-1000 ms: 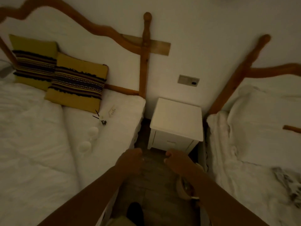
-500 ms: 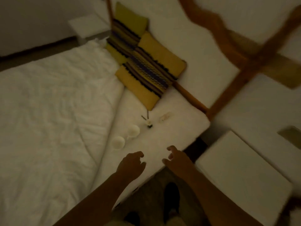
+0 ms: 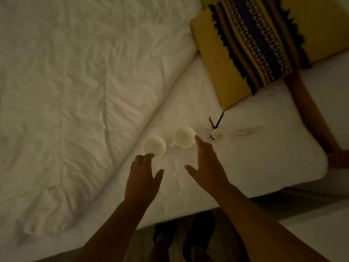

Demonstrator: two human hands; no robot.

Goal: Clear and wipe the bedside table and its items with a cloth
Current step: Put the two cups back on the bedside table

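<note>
On the bed (image 3: 255, 167) two white cups stand side by side, the left hand (image 3: 143, 178), fingers spread and empty, at the rim of the left cup (image 3: 154, 146), the right hand (image 3: 206, 167), likewise spread, just beside the right cup (image 3: 184, 137).

Both my arms (image 3: 117, 224) bare, stretched forward side by side. Left hand (image 3: 144, 178): palm down, fingers slightly bent, thumb stuck out right. Right hand (image 3: 206, 167): palm down, index straight and leading, thumb splayed left. My grip's slack on both sides.
</note>
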